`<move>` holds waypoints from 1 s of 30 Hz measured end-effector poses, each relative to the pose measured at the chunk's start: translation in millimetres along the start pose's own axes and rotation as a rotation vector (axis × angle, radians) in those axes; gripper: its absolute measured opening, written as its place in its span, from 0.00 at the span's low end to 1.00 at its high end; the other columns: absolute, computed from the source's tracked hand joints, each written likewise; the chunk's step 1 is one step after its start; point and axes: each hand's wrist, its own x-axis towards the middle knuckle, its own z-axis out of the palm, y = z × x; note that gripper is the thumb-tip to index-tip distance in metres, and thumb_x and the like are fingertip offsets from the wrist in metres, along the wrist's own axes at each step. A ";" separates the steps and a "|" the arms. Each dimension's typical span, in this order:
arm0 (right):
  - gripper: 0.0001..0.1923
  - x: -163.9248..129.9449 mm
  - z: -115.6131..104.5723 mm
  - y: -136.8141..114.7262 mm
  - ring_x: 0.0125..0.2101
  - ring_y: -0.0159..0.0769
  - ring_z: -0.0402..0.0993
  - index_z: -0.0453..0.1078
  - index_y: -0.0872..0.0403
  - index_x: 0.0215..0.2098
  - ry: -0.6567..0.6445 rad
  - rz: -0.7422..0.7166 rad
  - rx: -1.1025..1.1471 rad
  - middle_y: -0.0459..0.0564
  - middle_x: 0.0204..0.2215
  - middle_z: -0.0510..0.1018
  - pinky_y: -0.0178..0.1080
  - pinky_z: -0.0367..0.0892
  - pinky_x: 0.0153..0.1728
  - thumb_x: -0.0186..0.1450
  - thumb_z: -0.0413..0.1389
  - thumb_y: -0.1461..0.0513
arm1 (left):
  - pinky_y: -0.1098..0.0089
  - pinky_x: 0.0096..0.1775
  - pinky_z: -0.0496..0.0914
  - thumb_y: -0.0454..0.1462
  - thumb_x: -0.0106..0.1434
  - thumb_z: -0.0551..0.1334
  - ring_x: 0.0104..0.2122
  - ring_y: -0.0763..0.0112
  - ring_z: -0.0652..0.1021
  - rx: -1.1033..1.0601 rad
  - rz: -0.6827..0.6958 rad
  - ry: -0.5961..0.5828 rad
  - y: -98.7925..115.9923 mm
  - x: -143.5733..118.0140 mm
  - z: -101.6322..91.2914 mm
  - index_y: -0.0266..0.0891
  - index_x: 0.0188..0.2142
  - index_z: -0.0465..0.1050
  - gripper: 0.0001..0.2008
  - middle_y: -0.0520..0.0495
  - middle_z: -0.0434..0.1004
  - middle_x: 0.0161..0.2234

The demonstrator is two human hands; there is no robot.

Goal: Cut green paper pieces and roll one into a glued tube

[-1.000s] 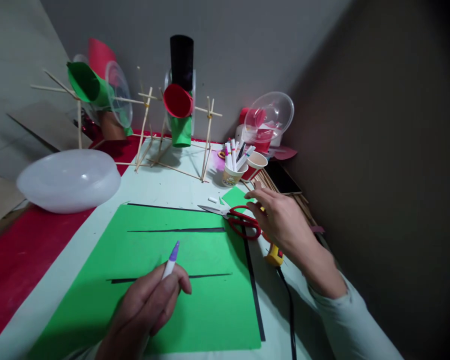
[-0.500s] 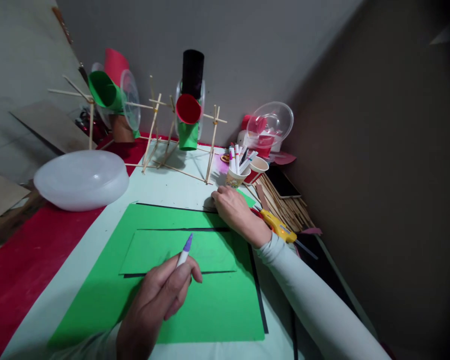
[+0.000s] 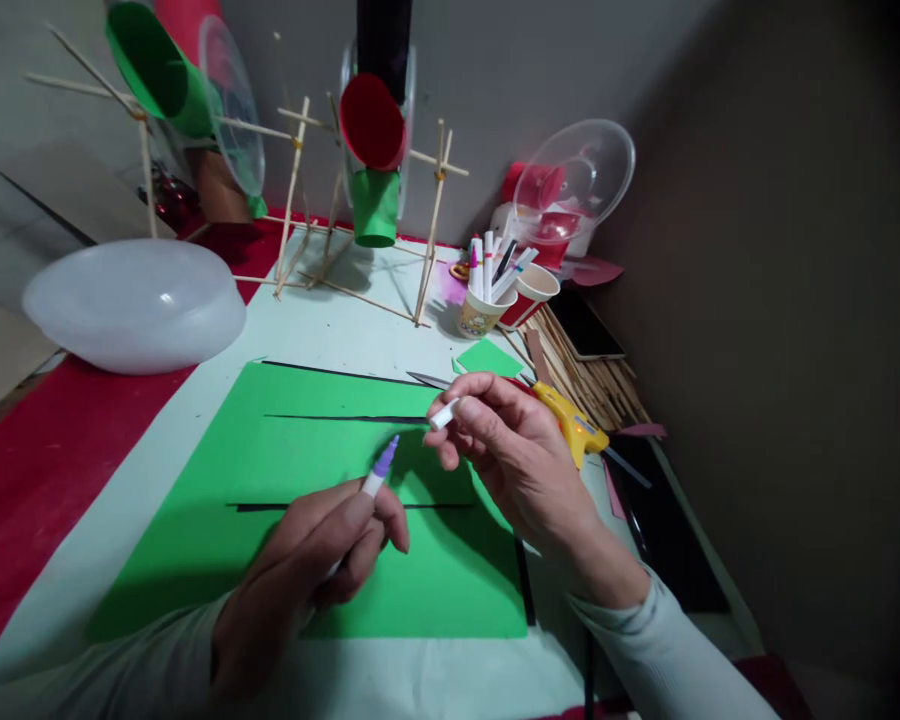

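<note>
- Holding the marker [image 3: 371, 487] in the left hand [image 3: 311, 575]: fingers clenched round the white barrel, purple tip pointing up and away, above the middle of the green sheet [image 3: 322, 500].
- Right hand [image 3: 514, 450] pinches the white cap [image 3: 443, 414] between thumb and fingertips, just above the sheet's right half, a short gap from the marker tip.
- Handling, my read: marker is light, stiff plastic, smooth barrel, so it could roll in a loose grip. Best hold is mid-barrel, as now, leaving the tip end free.
- Cap is small, light and easy to drop; a pinch on its closed end with the open mouth towards the tip looks right. Can't tell from here which end faces the tip.
- Looks: white body, purple nib section, cap a short white cylinder.
- Sheet is thin, floppy card lying flat on the surface, with dark lines across it and down its right edge.
- Right of the sheet: yellow glue gun [image 3: 570, 425], scissors [image 3: 435, 381] partly hidden behind the right hand.
- Beyond the sheet: paper cup of markers [image 3: 484, 305], stick frame with cups [image 3: 367, 180]; translucent dome [image 3: 131, 305] beyond its left corner.
</note>
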 end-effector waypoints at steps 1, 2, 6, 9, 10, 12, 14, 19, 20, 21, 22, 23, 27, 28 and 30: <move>0.04 -0.3 -0.2 2.0 0.28 0.26 0.75 0.72 0.52 0.38 -0.006 0.005 0.009 0.45 0.32 0.79 0.28 0.68 0.29 0.67 0.59 0.60 | 0.73 0.19 0.47 0.53 0.67 0.53 0.15 0.78 0.50 0.001 0.008 0.000 -1.1 -0.5 -0.2 0.38 0.30 0.71 0.22 0.60 0.50 0.14; 0.03 -0.2 -0.6 3.3 0.29 0.26 0.76 0.72 0.52 0.38 -0.008 0.005 0.009 0.45 0.33 0.80 0.28 0.68 0.29 0.67 0.59 0.60 | 0.72 0.19 0.47 0.54 0.67 0.52 0.15 0.78 0.50 0.008 0.007 -0.002 -2.1 -1.3 -0.4 0.39 0.29 0.71 0.23 0.60 0.50 0.14; 0.03 1.5 -2.3 4.9 0.30 0.26 0.76 0.74 0.53 0.38 0.014 -0.019 -0.007 0.47 0.34 0.82 0.27 0.68 0.29 0.66 0.60 0.62 | 0.71 0.20 0.44 0.55 0.68 0.49 0.16 0.78 0.50 0.035 -0.061 -0.021 -5.3 -6.3 -2.1 0.40 0.29 0.71 0.25 0.59 0.49 0.14; 0.04 1.8 -2.9 6.3 0.32 0.27 0.76 0.74 0.53 0.39 0.018 -0.016 -0.018 0.48 0.36 0.83 0.29 0.68 0.31 0.66 0.60 0.62 | 0.71 0.21 0.44 0.55 0.68 0.50 0.17 0.77 0.50 0.020 -0.095 -0.051 -6.2 -8.9 -3.0 0.40 0.30 0.71 0.25 0.58 0.48 0.16; 0.04 1.7 -2.8 7.1 0.32 0.27 0.76 0.74 0.53 0.39 0.015 -0.018 -0.022 0.48 0.36 0.83 0.30 0.69 0.32 0.66 0.60 0.62 | 0.71 0.21 0.45 0.55 0.68 0.50 0.18 0.77 0.51 0.017 -0.094 -0.065 -6.1 -9.1 -3.0 0.40 0.30 0.71 0.24 0.58 0.49 0.16; 0.04 1.1 -2.3 8.7 0.34 0.29 0.76 0.74 0.52 0.40 -0.002 -0.028 -0.029 0.48 0.37 0.83 0.32 0.69 0.34 0.66 0.60 0.62 | 0.72 0.21 0.46 0.54 0.68 0.50 0.18 0.78 0.52 0.005 -0.080 -0.084 -5.6 -8.6 -2.6 0.40 0.31 0.72 0.23 0.58 0.50 0.16; 0.04 0.2 -1.7 9.8 0.34 0.30 0.76 0.74 0.52 0.40 -0.023 -0.028 -0.037 0.48 0.37 0.83 0.33 0.69 0.35 0.67 0.59 0.62 | 0.73 0.20 0.46 0.53 0.69 0.51 0.17 0.78 0.52 -0.026 -0.084 -0.092 -4.9 -7.5 -1.9 0.40 0.31 0.71 0.22 0.58 0.50 0.16; 0.06 -2.3 0.0 9.7 0.36 0.31 0.76 0.72 0.52 0.43 -0.065 -0.013 -0.052 0.48 0.38 0.82 0.34 0.69 0.38 0.68 0.58 0.62 | 0.74 0.19 0.45 0.52 0.68 0.51 0.17 0.78 0.52 -0.028 -0.082 -0.080 -4.6 -6.6 -1.3 0.41 0.30 0.71 0.21 0.58 0.49 0.16; 0.06 -2.7 0.3 9.5 0.36 0.31 0.76 0.72 0.51 0.44 -0.075 -0.017 -0.047 0.48 0.38 0.82 0.34 0.69 0.38 0.68 0.58 0.62 | 0.74 0.19 0.45 0.53 0.68 0.51 0.17 0.78 0.52 -0.022 -0.082 -0.080 -4.9 -6.9 -1.5 0.41 0.30 0.71 0.22 0.58 0.49 0.16; 0.06 -3.1 0.5 9.2 0.36 0.30 0.76 0.72 0.51 0.44 -0.083 -0.020 -0.043 0.48 0.38 0.82 0.34 0.70 0.38 0.68 0.58 0.62 | 0.74 0.19 0.45 0.53 0.68 0.51 0.17 0.78 0.51 -0.016 -0.080 -0.082 -5.1 -7.4 -1.8 0.41 0.30 0.71 0.22 0.58 0.49 0.16; 0.06 -3.4 0.6 9.0 0.35 0.30 0.75 0.72 0.51 0.44 -0.090 -0.022 -0.041 0.47 0.38 0.82 0.34 0.70 0.38 0.68 0.58 0.62 | 0.74 0.19 0.46 0.53 0.68 0.51 0.17 0.78 0.51 -0.008 -0.083 -0.085 -5.5 -7.9 -2.1 0.41 0.30 0.71 0.22 0.59 0.49 0.16; 0.06 -3.7 0.7 8.8 0.35 0.30 0.75 0.72 0.51 0.44 -0.093 -0.021 -0.046 0.48 0.38 0.82 0.34 0.70 0.38 0.68 0.58 0.62 | 0.74 0.19 0.46 0.53 0.68 0.51 0.17 0.78 0.52 -0.002 -0.088 -0.082 -5.8 -8.4 -2.3 0.42 0.30 0.71 0.22 0.59 0.49 0.16; 0.07 -4.5 0.5 8.8 0.35 0.32 0.75 0.71 0.51 0.45 -0.081 -0.011 -0.086 0.48 0.38 0.81 0.36 0.71 0.39 0.68 0.58 0.61 | 0.73 0.20 0.48 0.52 0.69 0.51 0.17 0.77 0.54 0.017 -0.074 -0.070 -7.0 -9.1 -2.5 0.42 0.30 0.71 0.21 0.58 0.53 0.16; 0.07 -4.7 0.5 8.9 0.35 0.32 0.75 0.71 0.51 0.45 -0.084 -0.012 -0.087 0.48 0.38 0.81 0.37 0.71 0.39 0.68 0.58 0.61 | 0.73 0.20 0.48 0.52 0.69 0.51 0.17 0.77 0.55 0.020 -0.067 -0.067 -7.0 -8.9 -2.2 0.42 0.30 0.71 0.21 0.57 0.54 0.16; 0.07 -5.0 0.9 8.9 0.35 0.32 0.75 0.71 0.51 0.45 -0.094 -0.014 -0.081 0.48 0.38 0.81 0.36 0.71 0.39 0.68 0.57 0.62 | 0.73 0.20 0.48 0.51 0.69 0.51 0.17 0.78 0.54 0.032 -0.064 -0.076 -6.3 -8.5 -1.6 0.42 0.30 0.71 0.21 0.58 0.53 0.16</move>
